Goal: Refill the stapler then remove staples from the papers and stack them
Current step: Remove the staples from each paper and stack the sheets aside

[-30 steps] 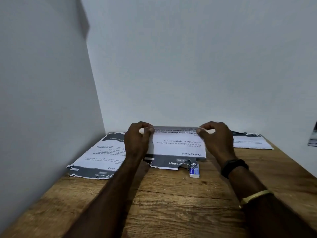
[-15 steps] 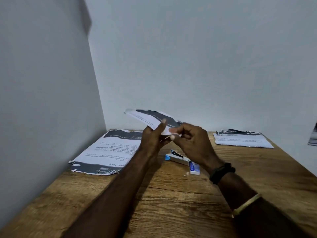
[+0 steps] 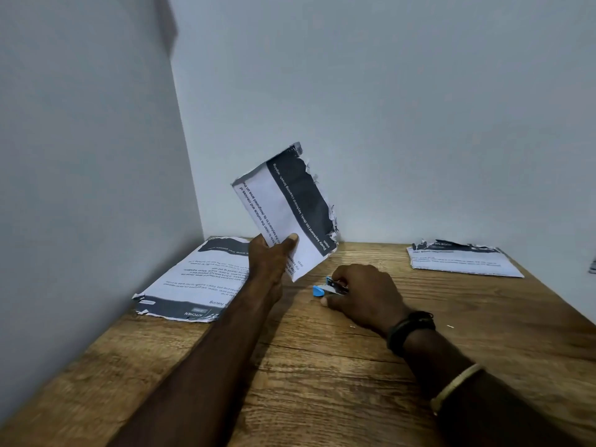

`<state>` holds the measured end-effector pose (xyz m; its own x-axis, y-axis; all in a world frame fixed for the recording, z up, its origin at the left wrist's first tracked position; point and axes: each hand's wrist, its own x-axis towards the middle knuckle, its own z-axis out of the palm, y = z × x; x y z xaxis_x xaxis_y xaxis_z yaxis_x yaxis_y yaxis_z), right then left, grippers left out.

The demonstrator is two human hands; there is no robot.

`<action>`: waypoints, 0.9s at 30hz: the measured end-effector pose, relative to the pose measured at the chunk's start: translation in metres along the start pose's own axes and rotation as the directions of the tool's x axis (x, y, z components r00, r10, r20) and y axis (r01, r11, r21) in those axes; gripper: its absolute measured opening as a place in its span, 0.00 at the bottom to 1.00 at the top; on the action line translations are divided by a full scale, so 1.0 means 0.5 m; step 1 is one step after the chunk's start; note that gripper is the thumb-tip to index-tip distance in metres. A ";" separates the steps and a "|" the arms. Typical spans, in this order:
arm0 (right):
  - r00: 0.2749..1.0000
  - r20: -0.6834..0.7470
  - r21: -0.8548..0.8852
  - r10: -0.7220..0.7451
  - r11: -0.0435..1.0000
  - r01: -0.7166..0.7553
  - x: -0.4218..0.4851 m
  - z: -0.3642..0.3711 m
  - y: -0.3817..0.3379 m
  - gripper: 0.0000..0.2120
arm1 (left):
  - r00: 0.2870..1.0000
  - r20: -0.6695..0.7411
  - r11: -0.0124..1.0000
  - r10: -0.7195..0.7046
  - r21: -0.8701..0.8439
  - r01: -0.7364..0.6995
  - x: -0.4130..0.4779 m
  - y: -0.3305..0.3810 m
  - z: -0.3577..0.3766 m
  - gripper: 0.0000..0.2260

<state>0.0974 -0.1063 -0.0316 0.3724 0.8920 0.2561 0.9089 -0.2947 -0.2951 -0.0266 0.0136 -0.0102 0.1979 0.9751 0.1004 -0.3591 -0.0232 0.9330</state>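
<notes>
My left hand (image 3: pixel 271 257) holds a folded printed paper (image 3: pixel 285 208) upright above the table, thumb pressed on its lower part; the paper has a dark band and a torn right edge. My right hand (image 3: pixel 362 293) lies low on the wooden table (image 3: pixel 322 382) with its fingers curled round a small blue and white stapler (image 3: pixel 325 288), which is mostly hidden under the hand. A stack of printed papers (image 3: pixel 193 279) lies flat at the left by the wall. Another paper pile (image 3: pixel 461 259) lies at the back right.
White walls close off the left side and the back. A tiny loose staple (image 3: pixel 450 326) lies on the wood right of my right wrist. Bare wood stretches across the front of the table.
Both hands held the paper a second ago. My right hand let go and dropped to the stapler on the table. My left hand raised the paper and tilted it upright.
</notes>
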 end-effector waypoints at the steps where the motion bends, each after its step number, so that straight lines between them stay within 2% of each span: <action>1: 1.000 -0.015 -0.021 -0.006 1.000 0.005 0.003 0.003 -0.001 0.19 | 1.000 0.004 1.000 0.002 -0.007 -0.002 0.000 0.001 -0.001 0.08; 4: 0.999 -0.037 -0.021 -0.014 1.000 0.013 0.012 0.005 0.003 0.14 | 1.000 0.003 0.999 0.001 -0.043 -0.001 0.003 0.003 -0.006 0.12; 6: 0.994 -0.105 0.137 0.019 0.991 -0.005 0.015 0.001 0.010 0.12 | 1.000 -0.006 0.997 -0.018 -0.075 0.018 0.008 0.004 -0.011 0.13; 8: 0.983 -0.166 0.396 0.081 0.918 -0.009 0.021 -0.005 0.020 0.12 | 0.999 -0.014 0.993 -0.048 -0.109 0.046 0.011 0.004 -0.016 0.14; 9: 0.982 -0.153 0.543 0.112 0.840 -0.011 0.025 -0.009 0.025 0.12 | 0.998 -0.011 0.991 -0.057 -0.124 0.055 0.012 0.004 -0.018 0.15; 11: 0.990 -0.029 0.816 0.135 0.576 -0.055 0.030 -0.017 0.033 0.12 | 0.998 0.005 0.986 -0.068 -0.155 0.068 0.012 0.005 -0.020 0.17; 13: 0.987 0.113 0.938 0.114 0.315 -0.144 0.031 -0.022 0.035 0.09 | 0.997 0.023 0.983 -0.071 -0.168 0.074 0.010 0.007 -0.019 0.17; 15: 0.980 0.174 0.963 0.095 0.192 -0.189 0.031 -0.027 0.036 0.06 | 0.997 0.045 0.984 -0.061 -0.167 0.068 0.008 0.009 -0.017 0.15; 17: 0.979 0.184 0.971 0.082 0.142 -0.194 0.033 -0.027 0.038 0.06 | 0.997 0.066 0.986 -0.050 -0.155 0.060 0.006 0.010 -0.015 0.15; 21: 0.979 0.192 0.978 0.071 0.069 -0.196 0.035 -0.026 0.040 0.10 | 0.997 0.074 0.994 -0.023 -0.101 0.031 0.007 0.009 -0.015 0.13; 23: 0.978 0.196 0.978 0.077 0.055 -0.200 0.034 -0.026 0.042 0.11 | 0.996 0.090 0.996 -0.010 -0.085 0.018 0.007 0.009 -0.014 0.09; 27: 0.977 0.203 0.978 0.071 0.035 -0.206 0.032 -0.026 0.044 0.16 | 0.994 0.105 0.997 0.000 -0.077 0.008 0.006 0.009 -0.013 0.07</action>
<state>0.1257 -0.1027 -0.0221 0.3901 0.9198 0.0422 -0.2290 0.1413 -0.9631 -0.0333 0.0180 -0.0079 0.2927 0.9464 0.1367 -0.4264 0.0012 0.9046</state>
